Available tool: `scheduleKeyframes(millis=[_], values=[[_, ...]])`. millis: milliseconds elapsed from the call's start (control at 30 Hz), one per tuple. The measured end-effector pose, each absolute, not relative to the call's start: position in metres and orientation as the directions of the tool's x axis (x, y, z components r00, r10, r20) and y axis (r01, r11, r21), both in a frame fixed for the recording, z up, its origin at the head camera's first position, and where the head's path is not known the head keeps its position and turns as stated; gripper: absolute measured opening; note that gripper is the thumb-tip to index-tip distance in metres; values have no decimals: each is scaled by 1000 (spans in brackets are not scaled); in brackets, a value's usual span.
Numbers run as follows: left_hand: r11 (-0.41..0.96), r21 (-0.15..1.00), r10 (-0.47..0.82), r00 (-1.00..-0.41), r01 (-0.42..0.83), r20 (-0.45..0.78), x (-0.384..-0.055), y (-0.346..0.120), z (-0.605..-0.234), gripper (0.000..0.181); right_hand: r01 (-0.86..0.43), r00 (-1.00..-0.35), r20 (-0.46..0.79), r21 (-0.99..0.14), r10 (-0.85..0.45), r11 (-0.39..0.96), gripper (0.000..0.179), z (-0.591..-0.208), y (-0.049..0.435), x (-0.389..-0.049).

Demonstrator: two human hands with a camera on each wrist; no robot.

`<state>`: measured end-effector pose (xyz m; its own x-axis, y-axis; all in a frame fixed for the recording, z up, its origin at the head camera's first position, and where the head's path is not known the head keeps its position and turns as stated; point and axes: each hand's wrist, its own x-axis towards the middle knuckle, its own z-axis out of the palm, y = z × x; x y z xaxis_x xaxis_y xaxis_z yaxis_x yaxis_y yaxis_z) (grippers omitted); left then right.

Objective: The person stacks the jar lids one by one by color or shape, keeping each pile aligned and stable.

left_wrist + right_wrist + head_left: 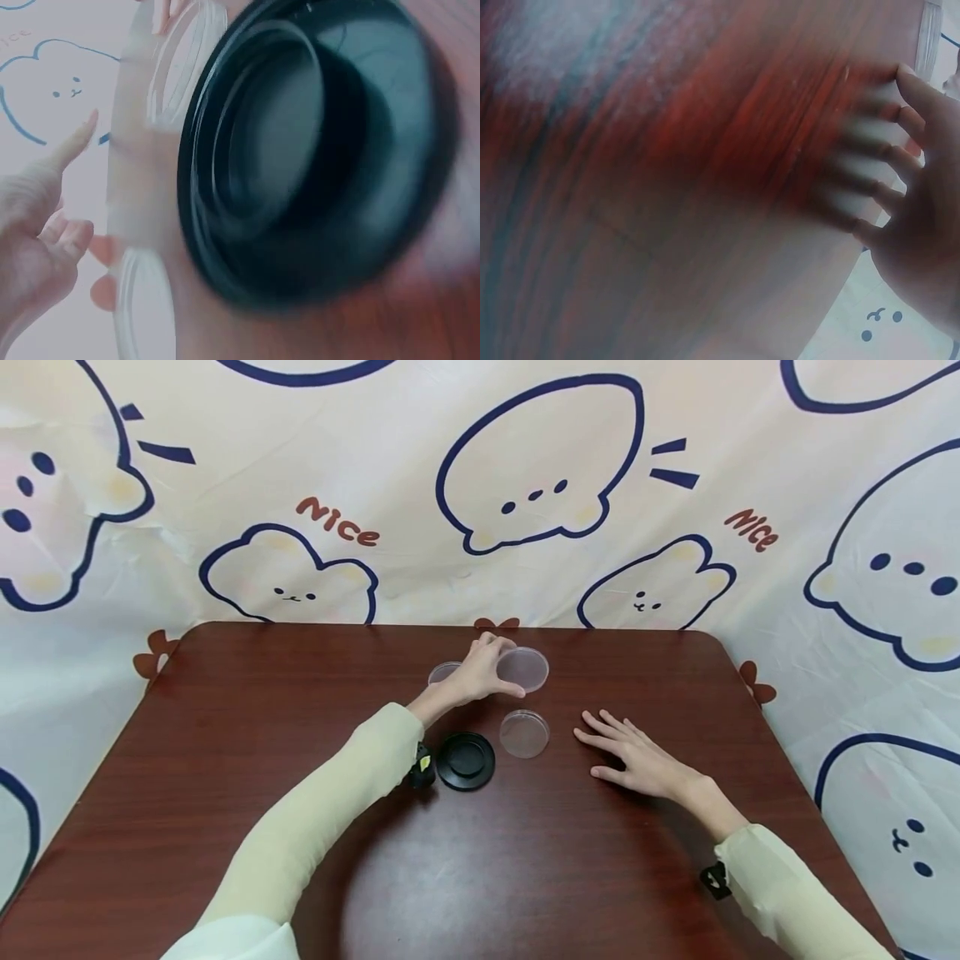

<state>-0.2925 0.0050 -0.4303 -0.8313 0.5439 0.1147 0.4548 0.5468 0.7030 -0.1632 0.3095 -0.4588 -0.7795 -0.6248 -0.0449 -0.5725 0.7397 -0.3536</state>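
Note:
In the head view my left hand (pixel 480 672) reaches to the far side of the table. Its thumb and fingers grip the edge of a clear petri dish (pixel 527 670). A second clear petri dish (pixel 446 672) shows partly behind that hand, and a third one (pixel 525 734) lies nearer. Below my left wrist sits a round black stand (pixel 466 762) with a raised ring in its middle; this black stand (pixel 382 180) fills much of the left wrist view. My right hand (pixel 633 756) is palm down over the table, fingers spread, to the right of the dishes.
The dark reddish-brown wooden table (pixel 300 685) has rounded far corners. Behind it hangs a pale cloth (pixel 420 585) with cartoon figures, also along both sides. A black camera (pixel 422 767) is strapped to the left wrist, another camera (pixel 715 881) to the right.

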Motion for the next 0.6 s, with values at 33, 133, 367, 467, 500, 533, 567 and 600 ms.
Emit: scheduleKeyframes(millis=[33,133,367,467,500,533,567,600], values=[[537,706,542,-830,461,129,-292,-1,-428,82,-572,-780,-43,-355,-624,739,60,-458,310,-163],[529,700,538,-827,481,161,-290,-19,-425,81,-572,-781,-40,-357,-624,739,60,-458,311,-164],[603,645,494,-854,470,161,-285,-63,-431,80,-570,-783,-37,-355,-621,740,61,-460,312,-163],[612,641,484,-860,464,160,-282,-75,-435,80,-570,-784,-33,-357,-620,740,61,-460,311,-163],[614,642,480,-863,459,157,-282,-78,-436,79,-569,-784,-33,-359,-619,740,61,-461,311,-162],[617,645,474,-867,451,153,-281,-81,-437,79,-570,-784,-31,-361,-620,738,61,-461,311,-163],[620,645,468,-871,446,151,-280,-83,-437,79,-571,-783,-29,-362,-621,737,61,-461,310,-163],[625,643,464,-873,442,149,-279,-85,-438,79,-572,-783,-26,-364,-622,735,60,-461,309,-163]])
